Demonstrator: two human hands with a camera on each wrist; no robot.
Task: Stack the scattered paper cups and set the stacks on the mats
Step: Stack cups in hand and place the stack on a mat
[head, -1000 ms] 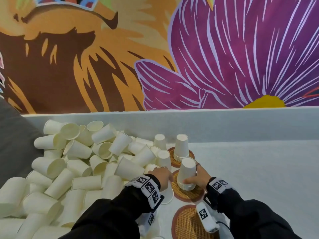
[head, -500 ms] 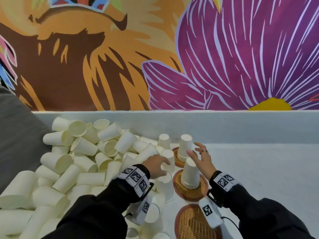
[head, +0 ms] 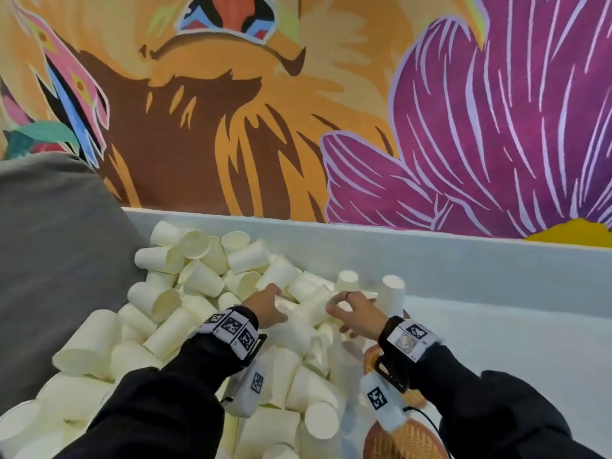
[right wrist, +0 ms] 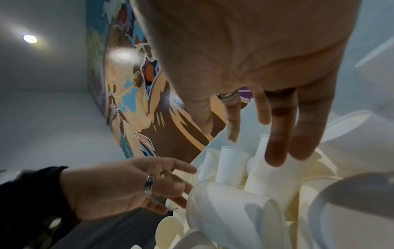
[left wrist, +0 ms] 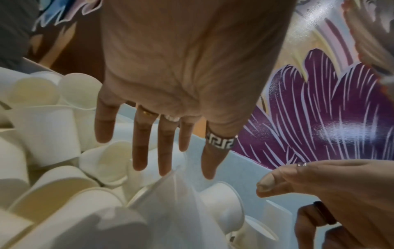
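Dozens of cups [head: 198, 279], too many to count; two mats [head: 407, 438] showing; two hands [head: 268, 306].

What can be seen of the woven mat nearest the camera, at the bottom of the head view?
The woven mat is round, of orange-tan woven fibre with a dark reddish-brown rim. It lies flat on the pale table, at the right edge of the pile of paper cups. Only part shows: the right wrist's tagged camera unit and its black cable cover its upper part, and the frame cuts off its lower edge. No cup stands on the part in view.
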